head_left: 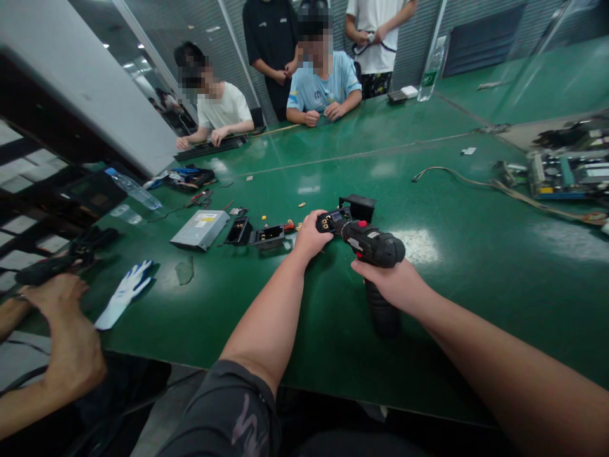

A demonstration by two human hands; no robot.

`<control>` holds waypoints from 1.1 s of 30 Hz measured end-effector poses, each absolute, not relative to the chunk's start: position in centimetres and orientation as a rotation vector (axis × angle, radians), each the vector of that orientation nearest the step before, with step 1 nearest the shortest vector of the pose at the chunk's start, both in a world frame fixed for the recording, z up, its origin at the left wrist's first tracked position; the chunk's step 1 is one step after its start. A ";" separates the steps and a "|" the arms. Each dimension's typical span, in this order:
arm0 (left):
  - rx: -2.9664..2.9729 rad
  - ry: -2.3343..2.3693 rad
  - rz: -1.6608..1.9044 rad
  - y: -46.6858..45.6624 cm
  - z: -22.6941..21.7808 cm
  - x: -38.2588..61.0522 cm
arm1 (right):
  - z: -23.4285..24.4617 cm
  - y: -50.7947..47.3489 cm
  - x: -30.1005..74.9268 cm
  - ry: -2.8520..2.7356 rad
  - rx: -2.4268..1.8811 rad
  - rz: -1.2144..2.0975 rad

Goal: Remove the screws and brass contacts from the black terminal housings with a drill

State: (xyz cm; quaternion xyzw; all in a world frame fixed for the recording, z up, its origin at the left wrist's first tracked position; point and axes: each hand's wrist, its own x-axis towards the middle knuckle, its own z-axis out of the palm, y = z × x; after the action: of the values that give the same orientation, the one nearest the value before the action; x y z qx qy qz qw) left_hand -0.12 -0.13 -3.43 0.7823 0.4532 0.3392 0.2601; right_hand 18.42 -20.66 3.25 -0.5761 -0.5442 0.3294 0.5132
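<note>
My right hand (pixel 397 282) is wrapped round the grip of a black cordless drill (pixel 373 242) with red buttons. The drill's nose points forward and left, down at a small black plastic housing (pixel 325 223) with brass-coloured parts in it. My left hand (pixel 310 236) grips that housing from the left, against the table. A raised black flap (pixel 358 206) stands just behind the drill's nose; whether it belongs to the housing I cannot tell. Left of my left hand lie two open black plastic boxes, one of them a tray-like box (pixel 268 237), with small yellow and red bits near them.
On the green table (pixel 333 362) are a silver disc drive (pixel 200 230), a white-blue glove (pixel 126 293) and water bottles, one (pixel 133 188) lying down. Circuit boards (pixel 566 174) with a cable are at right. A co-worker's hand (pixel 57 295) holds a tool at left; several people are across the table.
</note>
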 end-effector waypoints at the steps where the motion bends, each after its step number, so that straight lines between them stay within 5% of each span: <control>1: 2.117 1.230 0.916 -0.1 -3.5 -0.1 | 3.3 -20.7 18.4 -1.306 -1.382 0.793; 33: 2.111 1.227 0.937 0.2 -3.9 -0.1 | 3.7 -20.7 18.4 -1.318 -1.393 0.806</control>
State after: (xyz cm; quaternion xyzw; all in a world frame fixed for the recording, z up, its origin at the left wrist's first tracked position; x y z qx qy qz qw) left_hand -0.07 0.20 -3.89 0.7793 0.4531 0.3459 0.2603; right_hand 18.43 -20.68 3.68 -0.5774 -0.5466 0.3342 0.5061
